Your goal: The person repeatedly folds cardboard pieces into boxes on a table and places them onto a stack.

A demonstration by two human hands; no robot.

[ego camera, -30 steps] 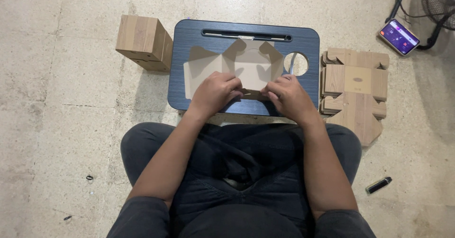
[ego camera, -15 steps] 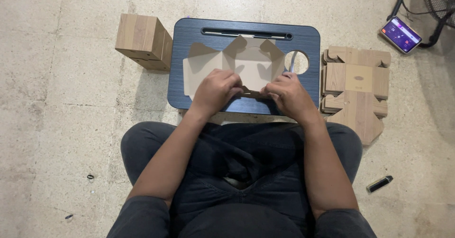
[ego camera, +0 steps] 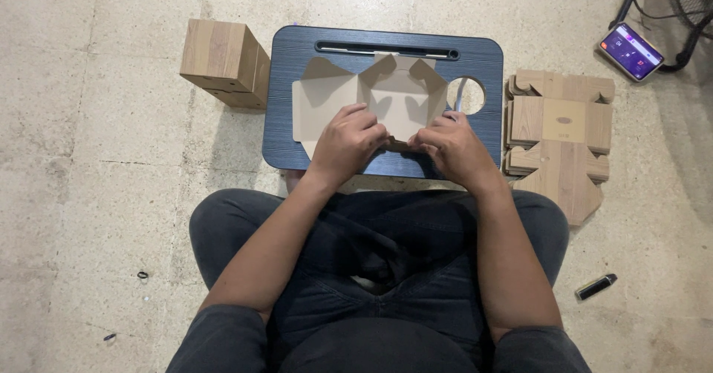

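Tan cardboard blank [ego camera: 371, 98]; dark blue lap tray [ego camera: 297, 61]; wood-grain box [ego camera: 223, 61].

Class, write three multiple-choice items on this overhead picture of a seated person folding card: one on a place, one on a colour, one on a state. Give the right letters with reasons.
1. Where does the assembled wood-grain cardboard box stand?
A. On the floor, left of the lap desk
B. On the lap desk
C. On the flat stack

2. What colour is the rectangular lap desk?
A. Red
B. Dark blue
C. White

3. What state is the tan cardboard blank under the hands in?
A. Closed into a box
B. Torn in two
C. Spread open, flaps out

Answers:
1 A: it sits on the concrete floor, apart from the desk's left edge.
2 B: its surface is dark blue.
3 C: the blank lies open, while the left hand and right hand press its near edge. The stack of flat wood-grain blanks lies to the right.
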